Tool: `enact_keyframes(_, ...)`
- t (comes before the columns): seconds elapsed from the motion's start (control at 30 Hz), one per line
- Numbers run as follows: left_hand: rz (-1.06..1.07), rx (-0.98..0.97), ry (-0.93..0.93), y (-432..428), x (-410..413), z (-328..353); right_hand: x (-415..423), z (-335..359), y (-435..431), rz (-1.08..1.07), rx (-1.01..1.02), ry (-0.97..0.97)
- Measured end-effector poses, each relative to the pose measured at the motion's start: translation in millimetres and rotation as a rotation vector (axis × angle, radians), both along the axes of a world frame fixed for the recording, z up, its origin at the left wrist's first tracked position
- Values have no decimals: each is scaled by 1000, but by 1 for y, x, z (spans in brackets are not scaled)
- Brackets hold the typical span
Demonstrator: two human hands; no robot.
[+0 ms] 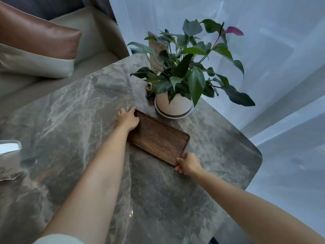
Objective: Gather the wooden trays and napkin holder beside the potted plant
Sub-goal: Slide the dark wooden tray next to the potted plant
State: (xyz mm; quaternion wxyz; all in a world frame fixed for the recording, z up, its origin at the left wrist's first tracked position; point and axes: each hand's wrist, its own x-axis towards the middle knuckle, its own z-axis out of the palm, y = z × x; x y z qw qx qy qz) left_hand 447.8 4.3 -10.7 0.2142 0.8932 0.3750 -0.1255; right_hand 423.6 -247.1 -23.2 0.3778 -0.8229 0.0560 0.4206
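Observation:
A dark wooden tray (pixel 159 138) lies flat on the grey marble table (pixel 79 111), just in front of the potted plant (pixel 175 101) in its white pot. My left hand (pixel 127 118) grips the tray's far left corner. My right hand (pixel 188 162) grips its near right corner. Both hands are closed on the rim. A wooden upright holder (pixel 156 50) stands behind the plant, partly hidden by leaves. No other tray shows in view.
A small dark cup of toothpicks (pixel 149 91) stands left of the pot. A sofa with a brown cushion (pixel 35 34) is at the far left. White curtains (pixel 263 50) hang to the right. The table's rounded edge (pixel 258 155) is close on the right.

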Motion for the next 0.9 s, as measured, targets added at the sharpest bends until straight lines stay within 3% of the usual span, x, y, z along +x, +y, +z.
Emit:
enact_keyframes(0.67, -159, 72, -28, 14, 43, -22, 17, 1, 33, -35, 23, 54)
enact_keyframes(0.9, -212, 49, 83, 10, 37, -21, 16, 5, 32, 6, -6, 2)
